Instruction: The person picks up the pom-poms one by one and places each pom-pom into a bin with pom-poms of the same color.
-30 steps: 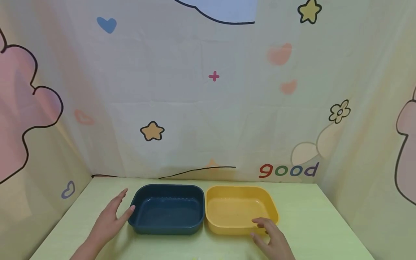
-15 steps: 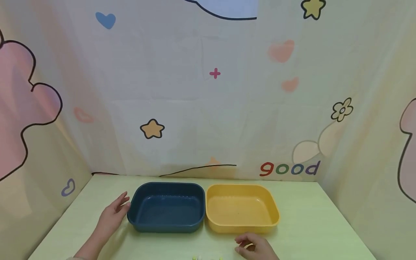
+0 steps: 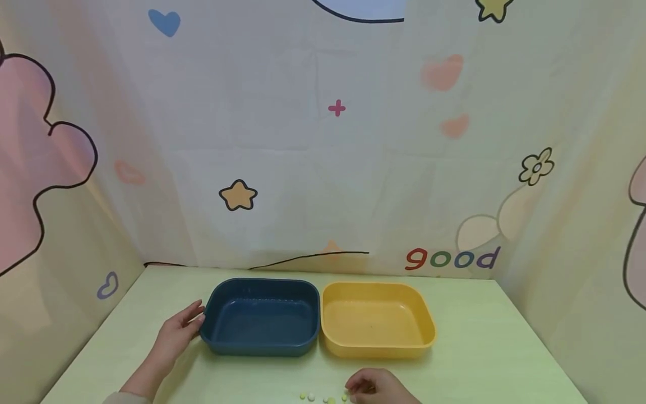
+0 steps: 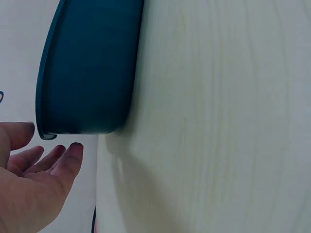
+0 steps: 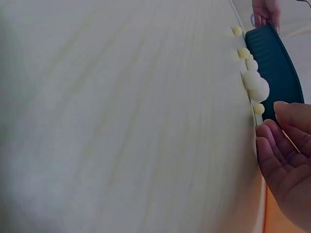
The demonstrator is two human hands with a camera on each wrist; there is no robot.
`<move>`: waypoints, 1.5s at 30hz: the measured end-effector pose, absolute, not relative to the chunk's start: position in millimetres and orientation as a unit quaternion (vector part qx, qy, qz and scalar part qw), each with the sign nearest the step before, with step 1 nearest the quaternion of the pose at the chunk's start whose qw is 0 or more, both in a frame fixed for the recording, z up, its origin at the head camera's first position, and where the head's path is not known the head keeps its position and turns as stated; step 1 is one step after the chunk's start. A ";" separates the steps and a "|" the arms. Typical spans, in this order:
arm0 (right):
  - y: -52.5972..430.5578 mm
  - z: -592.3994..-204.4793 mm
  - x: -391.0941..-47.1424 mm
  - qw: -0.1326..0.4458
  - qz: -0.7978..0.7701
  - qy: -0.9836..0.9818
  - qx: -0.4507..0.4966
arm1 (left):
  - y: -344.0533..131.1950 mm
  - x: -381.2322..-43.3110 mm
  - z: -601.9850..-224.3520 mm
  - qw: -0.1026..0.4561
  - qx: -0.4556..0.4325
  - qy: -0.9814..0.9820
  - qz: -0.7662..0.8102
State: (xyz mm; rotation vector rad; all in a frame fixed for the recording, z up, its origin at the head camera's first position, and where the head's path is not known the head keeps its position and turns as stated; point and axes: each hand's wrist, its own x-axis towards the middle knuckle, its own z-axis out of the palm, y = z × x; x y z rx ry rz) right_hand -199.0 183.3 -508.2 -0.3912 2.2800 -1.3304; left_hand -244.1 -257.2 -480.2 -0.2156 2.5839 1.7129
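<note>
My left hand (image 3: 174, 338) is at the left end of a dark blue plastic basin (image 3: 259, 348). In the left wrist view its relaxed fingers (image 4: 68, 167) lie just off the basin's rim, with a small gap showing. My right hand (image 3: 379, 387) is low in front of a yellow basin (image 3: 378, 352), its fingers loosely bent. Just left of it, several small pale yellow and white balls (image 3: 331, 400) lie on the table. The right wrist view shows these soft-looking balls (image 5: 257, 87) in a row beyond the right fingertips (image 5: 265, 131), and nothing is seen between thumb and fingers.
Both basins stand side by side on a pale green wood-grain table (image 3: 484, 336), their near ends almost touching. Behind and at the sides hangs a printed cloth (image 3: 282, 112) with stars, hearts and the word "good". The balls lie near the bottom edge of the head view.
My right hand has drawn back from over the yellow basin, down and left to beside the balls. My left fingers have come together beside the blue basin. The head view has tilted slightly down.
</note>
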 end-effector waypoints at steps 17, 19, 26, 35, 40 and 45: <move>174.1 -506.7 -200.2 0.247 -0.464 0.837 -0.151 | -256.8 -245.7 -485.8 0.030 -0.060 0.814 0.577; 173.9 -507.5 -200.4 0.246 -0.465 0.836 -0.156 | -256.5 -246.0 -485.9 0.029 -0.061 0.816 0.573; 172.5 -509.7 -201.6 0.226 -0.445 0.847 -0.183 | -255.9 -245.0 -485.5 0.033 -0.067 0.816 0.573; 168.7 -508.3 -202.7 0.224 -0.433 0.852 -0.192 | -255.8 -245.3 -485.8 0.033 -0.067 0.813 0.577; 168.9 -510.3 -204.4 0.223 -0.428 0.855 -0.192 | -255.2 -245.5 -486.2 0.032 -0.072 0.811 0.579; 172.3 -513.4 -205.4 0.220 -0.442 0.848 -0.192 | -254.7 -245.3 -487.0 0.031 -0.078 0.806 0.585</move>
